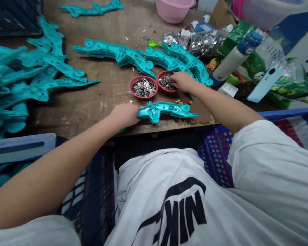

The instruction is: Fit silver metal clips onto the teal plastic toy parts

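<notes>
My left hand (125,114) is closed around the left part of a teal plastic bow-shaped piece (166,108), which lies along the table's front edge. Over at the right red bowl (160,86), my right hand (183,82) dips its fingertips among small shiny metal parts (165,81). Those fingers are bent together, and whatever they pinch is hidden. Beside it stands the left red bowl (131,91), filled with similar silvery pieces (144,87). Just behind the bowls lie more teal pieces (118,54), some overlapping.
A heap of teal pieces (36,75) covers the table's left side. At right stand a white bottle (228,65), a phone (265,84) and bags of metal parts (206,43). A pink basin (173,12) sits at the back. Blue crates (218,150) flank my lap.
</notes>
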### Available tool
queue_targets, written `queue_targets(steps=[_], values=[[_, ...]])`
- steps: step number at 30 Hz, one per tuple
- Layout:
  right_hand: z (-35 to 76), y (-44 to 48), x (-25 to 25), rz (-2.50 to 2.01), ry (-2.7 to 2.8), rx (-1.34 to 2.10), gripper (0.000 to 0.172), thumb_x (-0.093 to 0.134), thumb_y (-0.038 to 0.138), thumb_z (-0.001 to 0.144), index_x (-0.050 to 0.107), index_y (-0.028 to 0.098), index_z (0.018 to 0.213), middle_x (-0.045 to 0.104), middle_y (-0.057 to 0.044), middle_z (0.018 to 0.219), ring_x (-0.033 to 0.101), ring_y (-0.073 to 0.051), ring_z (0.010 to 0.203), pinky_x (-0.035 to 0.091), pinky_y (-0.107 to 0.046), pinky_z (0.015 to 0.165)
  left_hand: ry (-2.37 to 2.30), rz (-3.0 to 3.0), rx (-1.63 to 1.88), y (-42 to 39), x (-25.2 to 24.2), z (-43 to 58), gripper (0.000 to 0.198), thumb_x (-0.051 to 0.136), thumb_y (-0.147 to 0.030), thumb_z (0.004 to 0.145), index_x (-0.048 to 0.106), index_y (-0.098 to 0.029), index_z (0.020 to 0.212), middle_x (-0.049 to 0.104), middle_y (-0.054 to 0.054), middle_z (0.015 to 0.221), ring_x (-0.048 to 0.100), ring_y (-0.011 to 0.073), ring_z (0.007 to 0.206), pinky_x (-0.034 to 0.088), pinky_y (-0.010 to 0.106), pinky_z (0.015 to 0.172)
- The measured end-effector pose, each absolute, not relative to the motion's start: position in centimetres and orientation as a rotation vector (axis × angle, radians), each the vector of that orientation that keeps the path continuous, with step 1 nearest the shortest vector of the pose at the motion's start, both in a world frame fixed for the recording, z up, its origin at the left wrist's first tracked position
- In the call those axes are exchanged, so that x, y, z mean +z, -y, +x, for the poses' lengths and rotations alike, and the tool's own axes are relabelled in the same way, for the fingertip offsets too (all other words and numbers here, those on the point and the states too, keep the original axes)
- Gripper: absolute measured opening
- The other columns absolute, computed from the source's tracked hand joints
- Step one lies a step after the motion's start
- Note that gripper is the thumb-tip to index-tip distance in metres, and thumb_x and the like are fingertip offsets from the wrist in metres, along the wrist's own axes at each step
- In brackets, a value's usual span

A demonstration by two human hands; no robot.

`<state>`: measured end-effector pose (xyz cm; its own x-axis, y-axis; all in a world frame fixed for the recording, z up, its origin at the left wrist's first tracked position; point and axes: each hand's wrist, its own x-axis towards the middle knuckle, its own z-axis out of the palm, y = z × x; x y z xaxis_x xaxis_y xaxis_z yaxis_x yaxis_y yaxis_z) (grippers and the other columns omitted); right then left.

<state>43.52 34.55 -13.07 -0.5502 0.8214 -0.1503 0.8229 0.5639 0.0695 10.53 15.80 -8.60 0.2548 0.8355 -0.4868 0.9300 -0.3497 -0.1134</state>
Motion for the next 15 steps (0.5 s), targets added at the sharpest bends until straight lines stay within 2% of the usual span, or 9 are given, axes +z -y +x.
queue_targets(steps=[2, 6, 11, 15], values=[[43.6, -34.4, -12.5, 1.469, -2.639, -0.023, 0.059, 0.057, 0.029, 0.12, 0.086, 0.017, 0.169, 0.083, -0.025, 0.167, 0.072, -0.051, 0.158, 0.06, -0.067, 0.134, -1.662, 2.327, -0.708, -15.9, -8.7, 10.5, 0.059, 0.078, -0.044, 0.111, 0.09, -0.018, 0.163, 0.09, 0.03, 0.154, 0.089, 0.0501, 0.144, 0.075, 0.047, 0.111], [43.9, -33.9, -11.4, 1.586, -2.651, -0.037, 0.06, 0.051, 0.027, 0.121, 0.082, 0.007, 0.168, 0.08, -0.031, 0.17, 0.073, -0.051, 0.159, 0.057, -0.063, 0.138, -1.659, 2.327, -0.711, -16.0, -8.9, 10.4, 0.059, 0.079, -0.043, 0.11, 0.09, -0.021, 0.164, 0.091, 0.028, 0.152, 0.09, 0.0481, 0.142, 0.074, 0.044, 0.111], [44.3, -33.9, -11.0, 1.699, -2.563, 0.004, 0.059, 0.052, 0.031, 0.121, 0.077, 0.009, 0.17, 0.085, -0.029, 0.159, 0.078, -0.05, 0.15, 0.061, -0.058, 0.124, -1.636, 2.324, -0.697, -15.9, -8.8, 10.4, 0.057, 0.076, -0.039, 0.114, 0.09, -0.014, 0.163, 0.089, 0.033, 0.153, 0.089, 0.052, 0.145, 0.074, 0.048, 0.113], [44.2, -34.0, -11.4, 1.705, -2.517, 0.115, 0.054, 0.058, 0.04, 0.121, 0.085, 0.011, 0.158, 0.088, -0.03, 0.153, 0.079, -0.053, 0.144, 0.061, -0.056, 0.114, -1.645, 2.311, -0.704, -15.9, -8.8, 10.5, 0.054, 0.076, -0.035, 0.115, 0.09, -0.011, 0.16, 0.089, 0.033, 0.152, 0.089, 0.0534, 0.145, 0.076, 0.051, 0.115]])
